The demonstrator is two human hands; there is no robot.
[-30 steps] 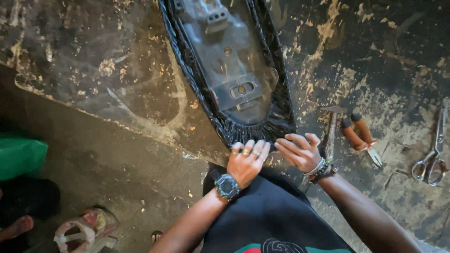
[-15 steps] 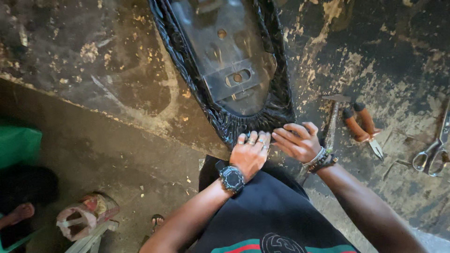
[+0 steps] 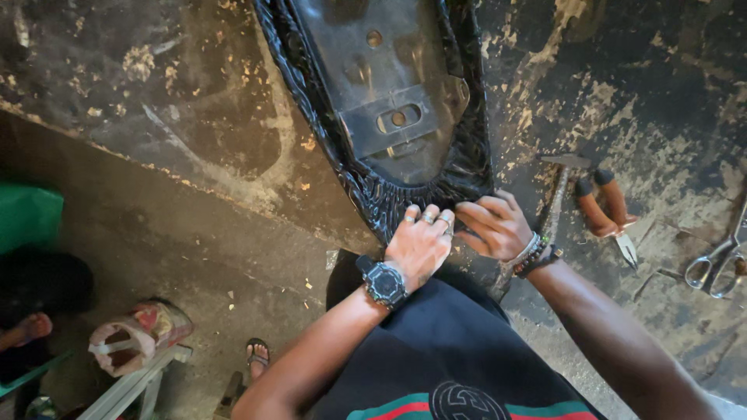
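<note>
An upturned motorcycle seat (image 3: 389,117) lies on a worn, dark workbench (image 3: 156,93), its black plastic base facing up and black patterned cover wrapped over the rim. My left hand (image 3: 420,241), with rings and a black wristwatch, presses down on the cover at the seat's near end. Beside it my right hand (image 3: 494,225), wearing bead bracelets, pinches the cover's edge (image 3: 459,194) at the same end. Both hands touch the seat and almost touch each other.
A hammer (image 3: 556,194) lies just right of my right hand, then orange-handled pliers (image 3: 607,206) and scissors (image 3: 716,264) near the right edge. Below the bench edge are a sandalled foot (image 3: 257,354), a wrapped bundle (image 3: 140,334), a green object (image 3: 27,218) and another person's foot (image 3: 23,330).
The view has shifted closer to the seat's near end. Both hands stay at that end, with the right hand now curled tighter on the cover's edge.
</note>
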